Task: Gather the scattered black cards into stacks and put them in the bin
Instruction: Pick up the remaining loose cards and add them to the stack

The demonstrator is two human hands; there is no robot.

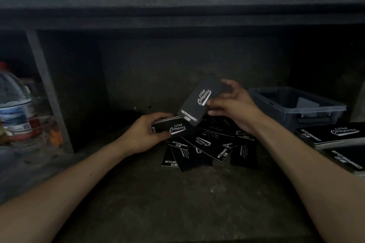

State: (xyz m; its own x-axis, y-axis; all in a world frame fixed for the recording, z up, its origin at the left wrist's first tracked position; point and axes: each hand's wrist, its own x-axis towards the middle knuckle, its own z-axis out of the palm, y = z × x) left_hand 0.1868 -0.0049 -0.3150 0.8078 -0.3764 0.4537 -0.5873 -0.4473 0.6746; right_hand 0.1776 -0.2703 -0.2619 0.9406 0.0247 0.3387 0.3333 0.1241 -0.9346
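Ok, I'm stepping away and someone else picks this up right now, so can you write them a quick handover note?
Left hand grips a stack of cards low over the pile.
Right hand pinches a tilted bunch of raised cards, probably headed for that stack.
The loose cards lie overlapping on the shelf under both hands.
Two more stacks sit on the right, in front of the bin.
Done: some stacking.
Left: gather the loose cards, then move every stack into the bin. I can't make out any black cards in it yet.
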